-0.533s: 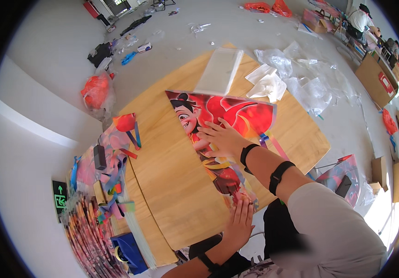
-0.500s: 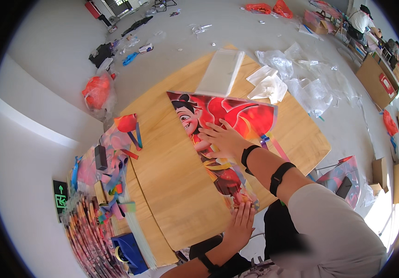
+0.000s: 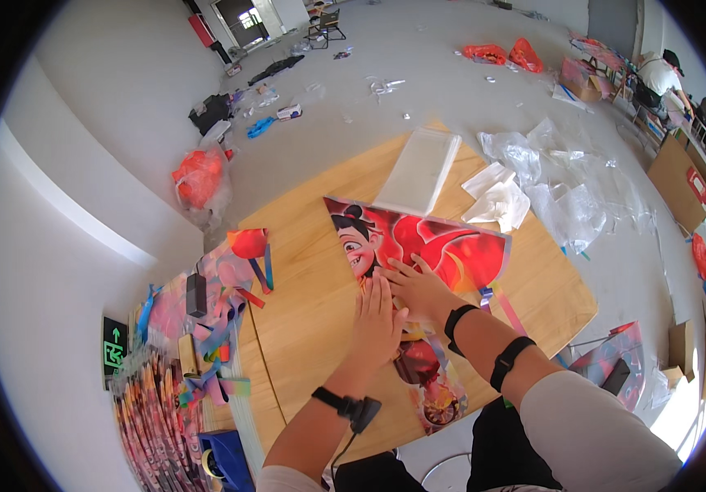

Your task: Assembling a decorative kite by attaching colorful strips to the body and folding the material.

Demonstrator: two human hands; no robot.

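Note:
A folded red kite (image 3: 460,250), printed with a cartoon character, lies flat on the wooden table (image 3: 304,361). Its wide end points away from me, and a narrow printed part reaches the near table edge. My left hand (image 3: 376,324) rests on the kite's left edge, fingers stretched out. Beside it, my right hand (image 3: 420,287) lies spread on the middle of the print. Neither hand grips anything. Part of the print is hidden beneath the hands. A pink ribbon (image 3: 510,314) sticks out at the kite's right side.
Clear plastic sleeves (image 3: 420,172) and crumpled white plastic (image 3: 501,203) lie beyond the kite. At left are ribboned kites (image 3: 174,299), a stack of printed pieces (image 3: 152,422) and a blue tape dispenser (image 3: 228,463). A person (image 3: 660,78) works far right, near a cardboard box (image 3: 674,176).
My left hand has moved up from the kite's near end to its middle, beside my right hand. The right hand stays on the print. The view has shifted, showing more of the far floor.

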